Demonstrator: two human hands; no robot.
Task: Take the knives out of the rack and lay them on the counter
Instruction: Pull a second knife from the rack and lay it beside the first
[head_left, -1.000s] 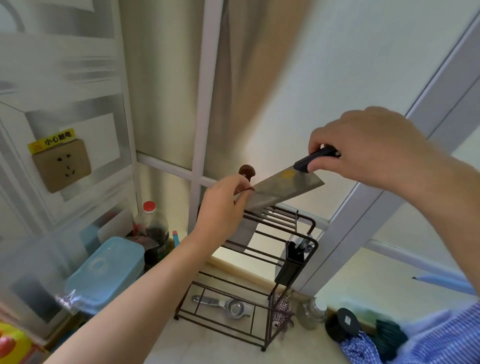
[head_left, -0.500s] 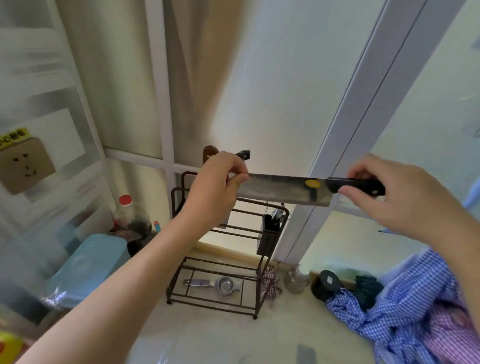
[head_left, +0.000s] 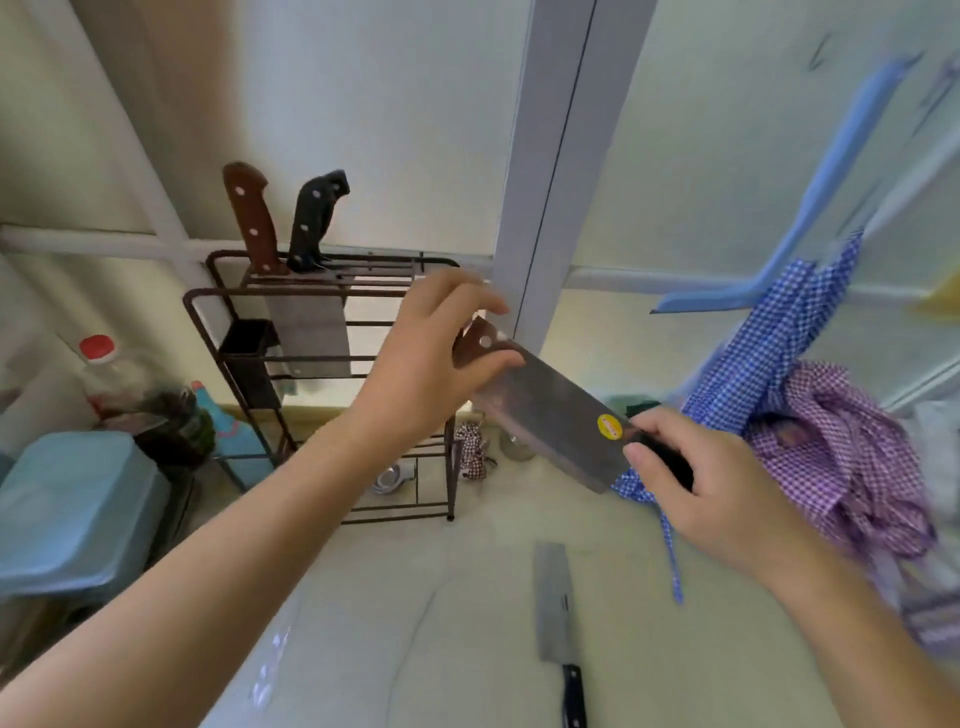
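I hold a cleaver (head_left: 550, 415) with a yellow sticker above the counter (head_left: 415, 623), to the right of the dark wire rack (head_left: 322, 296). My right hand (head_left: 711, 488) grips its black handle. My left hand (head_left: 436, 358) pinches the far end of the blade, where a brown riveted piece (head_left: 483, 340) shows; I cannot tell what that piece belongs to. Two knives stand in the rack, one with a brown handle (head_left: 249, 218) and one with a black handle (head_left: 317, 213). Another black-handled knife (head_left: 553, 603) lies flat on the counter near me.
A teal lidded box (head_left: 78, 509) and a red-capped bottle (head_left: 135, 384) stand left of the rack. Blue checked cloth (head_left: 789, 338) and purple checked cloth (head_left: 857, 457) hang at the right. A metal squeezer (head_left: 395, 475) lies under the rack, with a small jar (head_left: 514, 447) beside it.
The cleaver has come down and to the right, away from the rack, and now tilts over the counter. My view has dropped, showing the knife that lies on the counter.
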